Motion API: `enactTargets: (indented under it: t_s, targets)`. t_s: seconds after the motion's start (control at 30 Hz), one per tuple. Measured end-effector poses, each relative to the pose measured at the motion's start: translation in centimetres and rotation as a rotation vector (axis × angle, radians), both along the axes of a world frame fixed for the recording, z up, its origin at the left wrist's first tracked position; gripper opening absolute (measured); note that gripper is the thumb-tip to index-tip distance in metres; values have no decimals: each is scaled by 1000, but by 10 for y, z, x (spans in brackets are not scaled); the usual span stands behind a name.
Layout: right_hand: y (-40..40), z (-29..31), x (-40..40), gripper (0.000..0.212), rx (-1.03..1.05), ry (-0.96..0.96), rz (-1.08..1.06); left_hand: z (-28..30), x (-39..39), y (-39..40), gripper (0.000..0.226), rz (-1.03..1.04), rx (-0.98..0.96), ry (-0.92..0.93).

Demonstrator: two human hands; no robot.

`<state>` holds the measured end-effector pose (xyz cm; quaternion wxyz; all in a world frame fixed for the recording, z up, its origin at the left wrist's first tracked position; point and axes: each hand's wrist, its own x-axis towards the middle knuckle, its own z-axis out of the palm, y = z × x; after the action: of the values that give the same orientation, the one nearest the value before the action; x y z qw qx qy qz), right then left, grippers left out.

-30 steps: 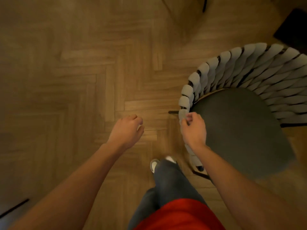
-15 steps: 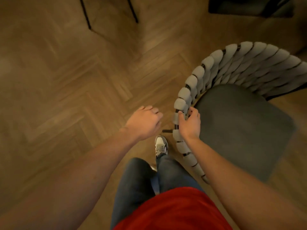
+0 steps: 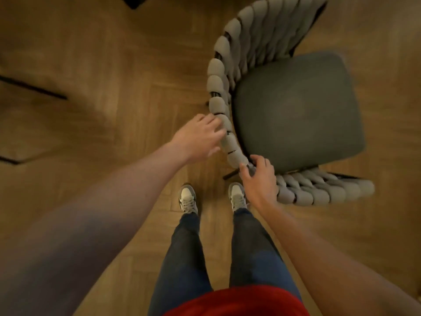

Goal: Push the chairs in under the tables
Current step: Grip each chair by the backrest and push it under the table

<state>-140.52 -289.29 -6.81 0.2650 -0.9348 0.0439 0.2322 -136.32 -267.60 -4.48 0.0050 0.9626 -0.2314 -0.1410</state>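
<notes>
Right hand [image 3: 259,181] curled round the padded back rim of the chair [image 3: 298,110]; left hand [image 3: 198,137] open, fingertips touching the rim, above the wooden floor [image 3: 91,133].

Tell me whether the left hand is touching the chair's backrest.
Touching. The head view shows the left hand with its fingers laid against the outer side of the chair's padded backrest.

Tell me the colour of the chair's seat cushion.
Dark grey seat cushion, clearest in the head view.
</notes>
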Motion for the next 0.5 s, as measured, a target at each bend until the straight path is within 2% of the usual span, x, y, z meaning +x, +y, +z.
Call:
enactTargets:
  t_s: [0.17, 0.27, 0.4, 0.5]
  targets:
    - [18, -6, -18, 49, -93, -60, -81, -8, 59, 20, 66, -277, 43, 8]
    - [23, -14, -18, 52, -168, -83, -36, -18, 82, 19, 76, -388, 87, 55]
    - [26, -23, -22, 55, -266, -158, -6, -32, 90, 13, 85, -459, 106, 103]
    - [25, -27, -22, 53, -281, -191, -4, -37, 87, 15, 81, -442, 60, 80]
